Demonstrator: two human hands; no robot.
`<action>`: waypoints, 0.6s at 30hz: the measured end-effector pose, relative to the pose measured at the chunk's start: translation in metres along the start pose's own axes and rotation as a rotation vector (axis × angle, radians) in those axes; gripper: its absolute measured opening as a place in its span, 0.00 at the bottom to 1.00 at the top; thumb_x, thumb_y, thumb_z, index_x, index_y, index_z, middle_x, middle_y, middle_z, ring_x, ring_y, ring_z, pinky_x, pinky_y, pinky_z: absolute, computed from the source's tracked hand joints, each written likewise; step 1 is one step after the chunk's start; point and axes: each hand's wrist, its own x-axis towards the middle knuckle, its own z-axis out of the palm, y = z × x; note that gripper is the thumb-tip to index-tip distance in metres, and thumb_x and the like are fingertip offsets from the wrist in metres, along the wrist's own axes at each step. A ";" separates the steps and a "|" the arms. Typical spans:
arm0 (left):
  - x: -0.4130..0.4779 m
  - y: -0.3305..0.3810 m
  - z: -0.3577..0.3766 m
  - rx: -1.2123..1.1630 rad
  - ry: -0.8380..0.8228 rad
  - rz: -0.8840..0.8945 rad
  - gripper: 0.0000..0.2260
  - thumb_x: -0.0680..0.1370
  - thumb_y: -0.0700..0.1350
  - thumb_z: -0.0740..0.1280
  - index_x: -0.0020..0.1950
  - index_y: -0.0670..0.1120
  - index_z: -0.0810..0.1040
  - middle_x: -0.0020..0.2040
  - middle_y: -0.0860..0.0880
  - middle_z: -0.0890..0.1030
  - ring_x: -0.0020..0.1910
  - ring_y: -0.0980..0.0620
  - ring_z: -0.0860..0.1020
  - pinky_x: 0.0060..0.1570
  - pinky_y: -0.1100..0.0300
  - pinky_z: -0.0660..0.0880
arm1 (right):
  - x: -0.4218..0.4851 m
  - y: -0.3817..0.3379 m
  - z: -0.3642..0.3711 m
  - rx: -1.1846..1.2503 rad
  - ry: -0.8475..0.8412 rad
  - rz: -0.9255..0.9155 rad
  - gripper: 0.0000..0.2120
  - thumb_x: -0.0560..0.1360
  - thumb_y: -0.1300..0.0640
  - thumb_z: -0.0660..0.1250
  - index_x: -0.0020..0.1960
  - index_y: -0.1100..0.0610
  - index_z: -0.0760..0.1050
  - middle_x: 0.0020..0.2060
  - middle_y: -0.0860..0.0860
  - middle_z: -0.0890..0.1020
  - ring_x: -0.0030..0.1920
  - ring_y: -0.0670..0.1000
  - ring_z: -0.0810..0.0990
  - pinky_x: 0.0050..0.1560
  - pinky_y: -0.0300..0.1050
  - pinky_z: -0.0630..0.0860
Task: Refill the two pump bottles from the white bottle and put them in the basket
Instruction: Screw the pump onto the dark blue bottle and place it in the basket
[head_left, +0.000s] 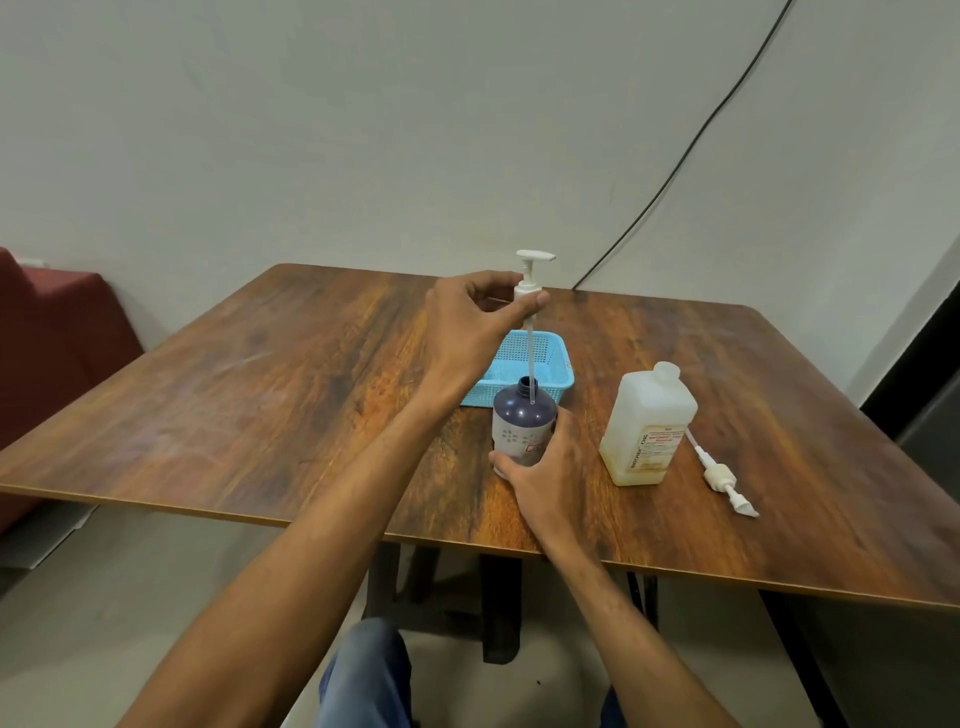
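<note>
Your right hand (548, 475) sits nearest you, wrapped around the lower body of the dark pump bottle (523, 427), holding it upright on the table (260, 395). Bottle neck is open, mouth facing straight up. Above it your left hand (470, 327) pinches the collar of the white pump head (530, 283) between thumb and fingertips, with the dip tube (531, 358) hanging straight down from that grip. Tube axis is vertical, and its lower tip sits right at the bottle mouth; whether it is just inside or just in front of the neck, I cannot tell from this angle. That tip-to-neck alignment is what any next move turns on, lifting out or seating in: keep the tube in line with the neck, travel straight along it.

Just beyond the right hand and below the left is the blue basket (540, 358), looks empty, touching or nearly touching the bottle's far side. To the outside of your right hand stands the white bottle (647, 428), uncapped, upright, near but apart. Past it a second pump (724, 480) lies flat on the table, tube end toward the white bottle. Only your right hand is close to either. No second pump bottle visible.
</note>
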 end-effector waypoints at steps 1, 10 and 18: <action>0.000 0.001 0.000 0.002 0.004 0.006 0.19 0.69 0.51 0.80 0.56 0.42 0.85 0.44 0.50 0.87 0.41 0.56 0.86 0.46 0.54 0.84 | 0.000 0.000 0.000 -0.001 0.002 -0.003 0.43 0.64 0.53 0.83 0.73 0.53 0.64 0.66 0.48 0.76 0.64 0.45 0.74 0.52 0.25 0.65; 0.013 0.009 -0.001 -0.028 0.020 0.032 0.18 0.70 0.49 0.79 0.56 0.41 0.85 0.44 0.50 0.87 0.40 0.56 0.86 0.45 0.56 0.84 | -0.001 0.000 0.001 0.006 -0.008 0.005 0.43 0.65 0.53 0.82 0.73 0.53 0.64 0.67 0.48 0.75 0.66 0.47 0.73 0.58 0.32 0.66; -0.008 -0.024 0.010 0.072 -0.020 -0.023 0.12 0.70 0.48 0.80 0.51 0.45 0.86 0.44 0.52 0.87 0.41 0.58 0.85 0.42 0.59 0.83 | 0.000 -0.001 -0.001 0.013 -0.019 0.031 0.43 0.65 0.53 0.82 0.74 0.51 0.64 0.67 0.47 0.75 0.64 0.44 0.73 0.56 0.27 0.64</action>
